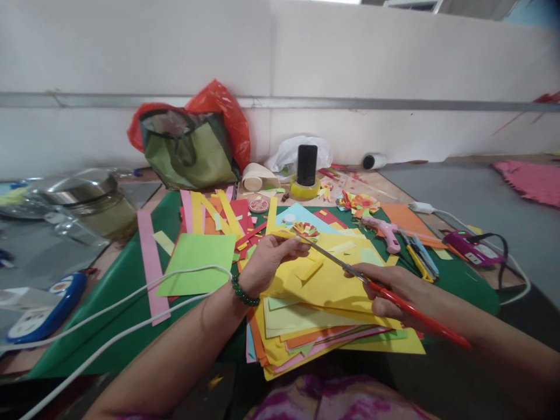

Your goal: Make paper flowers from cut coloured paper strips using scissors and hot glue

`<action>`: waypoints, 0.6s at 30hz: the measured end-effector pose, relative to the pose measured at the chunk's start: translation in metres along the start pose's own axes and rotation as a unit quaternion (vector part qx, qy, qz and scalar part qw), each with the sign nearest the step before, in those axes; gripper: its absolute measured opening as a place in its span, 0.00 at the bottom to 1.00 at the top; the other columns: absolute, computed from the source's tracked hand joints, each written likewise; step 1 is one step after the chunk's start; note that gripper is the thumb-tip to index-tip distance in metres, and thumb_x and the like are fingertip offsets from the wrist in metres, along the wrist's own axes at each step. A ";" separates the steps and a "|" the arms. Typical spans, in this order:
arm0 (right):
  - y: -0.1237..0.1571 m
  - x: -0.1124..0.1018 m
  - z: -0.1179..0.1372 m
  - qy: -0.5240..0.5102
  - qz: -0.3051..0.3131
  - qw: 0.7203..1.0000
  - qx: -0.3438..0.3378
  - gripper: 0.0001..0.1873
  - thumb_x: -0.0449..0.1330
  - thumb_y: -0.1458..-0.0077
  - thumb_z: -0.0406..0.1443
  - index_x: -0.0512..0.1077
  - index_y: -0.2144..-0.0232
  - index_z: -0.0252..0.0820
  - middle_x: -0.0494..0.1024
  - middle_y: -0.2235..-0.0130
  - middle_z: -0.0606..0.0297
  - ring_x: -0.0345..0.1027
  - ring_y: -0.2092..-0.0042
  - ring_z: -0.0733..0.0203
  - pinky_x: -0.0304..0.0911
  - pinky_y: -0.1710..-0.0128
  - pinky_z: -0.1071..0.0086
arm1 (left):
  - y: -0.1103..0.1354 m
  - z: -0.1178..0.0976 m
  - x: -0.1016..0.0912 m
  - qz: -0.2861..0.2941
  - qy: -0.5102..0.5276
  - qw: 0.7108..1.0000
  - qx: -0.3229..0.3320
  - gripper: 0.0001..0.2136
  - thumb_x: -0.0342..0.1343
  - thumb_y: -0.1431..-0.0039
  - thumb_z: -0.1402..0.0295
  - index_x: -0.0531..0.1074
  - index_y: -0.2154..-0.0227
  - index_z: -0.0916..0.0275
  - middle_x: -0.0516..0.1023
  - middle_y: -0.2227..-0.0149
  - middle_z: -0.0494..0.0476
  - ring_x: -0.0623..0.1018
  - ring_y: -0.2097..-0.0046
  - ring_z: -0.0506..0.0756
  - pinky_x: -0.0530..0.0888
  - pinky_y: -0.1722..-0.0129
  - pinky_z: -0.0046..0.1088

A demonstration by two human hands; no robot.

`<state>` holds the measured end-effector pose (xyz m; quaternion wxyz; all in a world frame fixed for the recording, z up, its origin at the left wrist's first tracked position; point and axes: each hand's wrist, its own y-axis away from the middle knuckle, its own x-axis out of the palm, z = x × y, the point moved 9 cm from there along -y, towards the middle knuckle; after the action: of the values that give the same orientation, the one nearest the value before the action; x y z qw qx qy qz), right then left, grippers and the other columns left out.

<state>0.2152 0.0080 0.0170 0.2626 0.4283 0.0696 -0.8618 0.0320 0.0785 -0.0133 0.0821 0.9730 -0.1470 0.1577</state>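
My left hand [273,256], wearing a dark green beaded bracelet [244,291], pinches a small yellow paper strip [283,234] between thumb and fingers. In my right hand [387,289] are red-handled scissors [335,258], seen edge-on, with the thin metal blades pointing up and left. Their tip lies close to my left fingertips; whether it touches the strip I cannot tell. A fringed paper flower [306,230] in red and yellow lies just behind. Beneath both hands is a stack of coloured paper [315,318], mostly yellow, with loose yellow scraps [311,269] on top.
A pink glue gun [385,233], pliers [417,256] and a purple device [472,248] lie at right. Behind stand a phone [307,165] on a yellow tape roll [305,189] and a green bag [188,151]. A white cable [144,286] crosses the left side, near a glass jar [94,204].
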 end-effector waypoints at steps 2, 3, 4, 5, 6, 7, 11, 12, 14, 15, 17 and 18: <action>0.000 0.001 0.000 -0.004 0.004 1.000 0.001 0.44 0.49 0.50 0.66 0.72 0.47 0.40 0.73 0.71 0.61 0.67 0.69 0.55 0.62 0.68 0.67 | 0.000 0.000 0.000 -0.003 0.001 1.000 -0.001 0.19 0.69 0.61 0.54 0.79 0.74 0.66 0.83 0.70 0.61 0.80 0.68 0.54 0.76 0.61 0.31; -0.001 0.001 0.001 -0.006 0.007 1.000 0.003 0.44 0.49 0.50 0.67 0.72 0.47 0.40 0.73 0.72 0.61 0.66 0.69 0.56 0.61 0.69 0.67 | 0.000 0.000 0.000 -0.003 0.002 1.000 -0.001 0.19 0.69 0.61 0.54 0.79 0.74 0.66 0.83 0.70 0.61 0.80 0.68 0.54 0.76 0.61 0.31; -0.001 0.002 0.001 -0.009 0.010 1.000 0.006 0.45 0.49 0.50 0.67 0.71 0.47 0.39 0.72 0.72 0.62 0.66 0.69 0.56 0.61 0.69 0.68 | 0.000 -0.001 0.000 -0.003 0.002 1.000 -0.002 0.19 0.70 0.61 0.54 0.79 0.74 0.66 0.83 0.70 0.61 0.80 0.68 0.54 0.76 0.61 0.31; -0.001 0.002 0.001 -0.013 0.013 1.000 0.011 0.45 0.49 0.50 0.67 0.71 0.47 0.39 0.72 0.72 0.62 0.66 0.69 0.56 0.61 0.69 0.68 | 0.001 -0.001 0.000 -0.002 0.002 1.000 -0.002 0.19 0.70 0.62 0.54 0.79 0.74 0.66 0.83 0.70 0.61 0.80 0.68 0.54 0.76 0.61 0.31; -0.001 0.003 0.001 -0.017 0.016 1.000 0.017 0.45 0.49 0.50 0.67 0.71 0.47 0.39 0.72 0.73 0.62 0.66 0.69 0.56 0.61 0.70 0.68 | 0.001 0.000 0.000 0.000 0.001 1.000 -0.001 0.19 0.69 0.61 0.53 0.79 0.74 0.66 0.83 0.70 0.61 0.80 0.68 0.54 0.76 0.60 0.32; -0.001 0.003 0.002 -0.023 0.019 0.999 0.023 0.44 0.49 0.50 0.66 0.71 0.48 0.39 0.71 0.73 0.63 0.65 0.70 0.56 0.61 0.70 0.68 | 0.001 0.000 0.000 0.002 0.000 1.000 0.000 0.19 0.69 0.61 0.53 0.79 0.74 0.66 0.83 0.70 0.61 0.80 0.68 0.54 0.76 0.60 0.32; -0.002 0.005 0.006 -0.050 0.039 0.997 0.035 0.41 0.50 0.49 0.65 0.71 0.50 0.39 0.68 0.76 0.66 0.62 0.73 0.60 0.58 0.73 0.70 | 0.001 0.000 0.001 0.005 -0.008 1.000 0.005 0.18 0.68 0.59 0.54 0.79 0.73 0.66 0.83 0.69 0.62 0.80 0.67 0.55 0.75 0.60 0.33; -0.002 0.005 0.007 -0.053 0.043 0.997 0.036 0.41 0.50 0.49 0.65 0.71 0.50 0.39 0.67 0.76 0.67 0.60 0.74 0.61 0.57 0.74 0.70 | 0.001 0.000 0.001 0.004 -0.008 1.000 0.005 0.18 0.68 0.59 0.54 0.79 0.73 0.66 0.83 0.69 0.62 0.80 0.67 0.55 0.75 0.60 0.33; -0.002 0.005 0.009 -0.054 0.043 0.997 0.038 0.42 0.50 0.49 0.66 0.71 0.51 0.38 0.66 0.76 0.68 0.58 0.75 0.63 0.55 0.76 0.72 | 0.001 0.000 0.001 0.001 -0.007 1.000 0.004 0.19 0.69 0.60 0.53 0.79 0.74 0.66 0.83 0.69 0.62 0.80 0.67 0.55 0.75 0.60 0.32; -0.002 0.005 0.010 -0.054 0.042 0.997 0.040 0.42 0.49 0.50 0.66 0.71 0.52 0.38 0.65 0.76 0.68 0.57 0.75 0.64 0.55 0.76 0.72 | 0.001 0.000 0.000 -0.001 -0.006 1.000 0.003 0.19 0.69 0.60 0.53 0.79 0.74 0.66 0.83 0.69 0.62 0.80 0.67 0.55 0.75 0.61 0.32; -0.002 0.005 0.010 -0.053 0.042 0.997 0.042 0.43 0.48 0.50 0.67 0.72 0.52 0.38 0.65 0.76 0.68 0.56 0.75 0.64 0.54 0.75 0.72 | 0.001 0.000 0.000 -0.004 -0.002 1.000 0.002 0.20 0.69 0.62 0.53 0.79 0.74 0.66 0.83 0.70 0.61 0.80 0.68 0.54 0.75 0.61 0.31; -0.002 0.005 0.010 -0.052 0.043 0.997 0.041 0.43 0.48 0.50 0.67 0.72 0.52 0.38 0.64 0.76 0.68 0.56 0.75 0.64 0.54 0.75 0.72 | 0.001 0.000 0.000 -0.006 0.001 1.000 0.001 0.20 0.69 0.62 0.52 0.79 0.74 0.66 0.83 0.70 0.61 0.80 0.68 0.54 0.75 0.61 0.30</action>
<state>0.2043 0.0044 0.0196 0.2846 0.3962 0.0020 -0.8729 0.0319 0.0772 -0.0134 0.0820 0.9738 -0.1414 0.1584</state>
